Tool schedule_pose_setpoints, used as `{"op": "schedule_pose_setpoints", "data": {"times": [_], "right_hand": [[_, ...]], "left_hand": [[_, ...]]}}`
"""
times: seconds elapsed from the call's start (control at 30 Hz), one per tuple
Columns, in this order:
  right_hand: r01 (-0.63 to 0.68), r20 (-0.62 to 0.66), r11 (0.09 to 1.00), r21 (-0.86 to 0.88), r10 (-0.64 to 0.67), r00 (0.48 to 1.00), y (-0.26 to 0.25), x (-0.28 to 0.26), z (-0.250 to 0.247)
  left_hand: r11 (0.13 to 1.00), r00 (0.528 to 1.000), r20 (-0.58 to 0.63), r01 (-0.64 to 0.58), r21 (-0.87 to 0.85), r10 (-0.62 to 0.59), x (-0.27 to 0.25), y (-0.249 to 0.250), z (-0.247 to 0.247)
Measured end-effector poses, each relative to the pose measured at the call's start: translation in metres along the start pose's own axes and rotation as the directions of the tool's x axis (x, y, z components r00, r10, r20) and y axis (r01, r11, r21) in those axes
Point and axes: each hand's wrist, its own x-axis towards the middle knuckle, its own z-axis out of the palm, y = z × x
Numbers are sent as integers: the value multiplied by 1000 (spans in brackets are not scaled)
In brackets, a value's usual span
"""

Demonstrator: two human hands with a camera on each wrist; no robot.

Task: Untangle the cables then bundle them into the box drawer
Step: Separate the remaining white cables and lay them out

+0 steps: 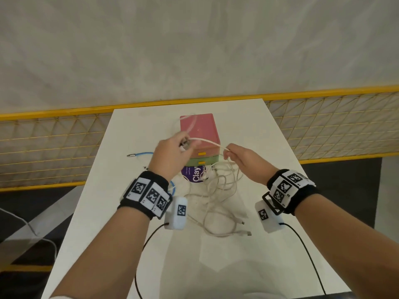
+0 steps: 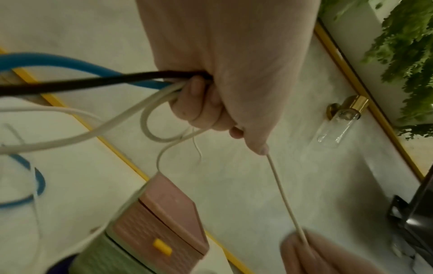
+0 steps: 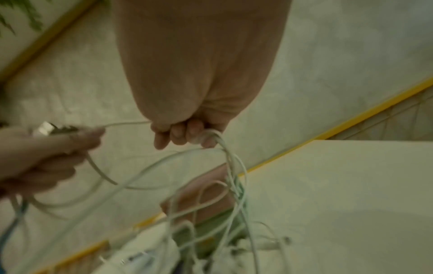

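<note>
Both hands are raised above the white table (image 1: 259, 147) in front of the pink and green drawer box (image 1: 199, 134). My left hand (image 1: 172, 152) grips a bunch of cables (image 2: 150, 94): white ones, a blue one (image 2: 70, 64) and a black one (image 2: 93, 81), with a plug end (image 1: 185, 145) at its fingers. A white cable (image 1: 207, 141) runs taut from it to my right hand (image 1: 239, 158), which pinches it and holds further white loops (image 3: 225, 153). A white tangle (image 1: 216, 190) hangs from that hand down to the table.
A purple tub (image 1: 194, 175) labelled Clay stands in front of the box. The blue cable's metal plug (image 1: 131, 155) lies at the table's left. USB plugs (image 1: 244, 233) lie on the near side. A yellow mesh rail (image 1: 64, 143) runs behind the table.
</note>
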Motion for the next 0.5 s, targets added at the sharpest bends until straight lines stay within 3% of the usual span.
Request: {"op": "schedule_pose_setpoints", "data": {"times": [0.13, 0.23, 0.3, 0.33, 0.4, 0.43, 0.5], "right_hand": [[-112, 9, 993, -44, 113, 994, 27, -11, 10], [-120, 6, 993, -13, 120, 993, 27, -10, 19], [-100, 1, 995, 17, 100, 995, 20, -5, 22], [-69, -5, 997, 29, 70, 998, 13, -2, 22], [37, -25, 997, 68, -36, 999, -2, 3, 23], [83, -36, 992, 97, -80, 996, -8, 4, 23], [119, -54, 989, 84, -114, 992, -6, 4, 22]], "left_hand": [[992, 976, -186, 120, 35, -111, 3, -15, -9], [987, 959, -235, 156, -26, -158, 1, -8, -8], [993, 988, -113, 100, -63, -106, -5, 5, -2], [999, 1000, -9, 18, -34, -19, -10, 14, 4], [989, 974, 188, -141, 52, 129, -18, 25, 21], [979, 957, 241, -184, 85, 159, -18, 25, 28], [979, 960, 237, -177, 99, 150, -14, 18, 32]]}}
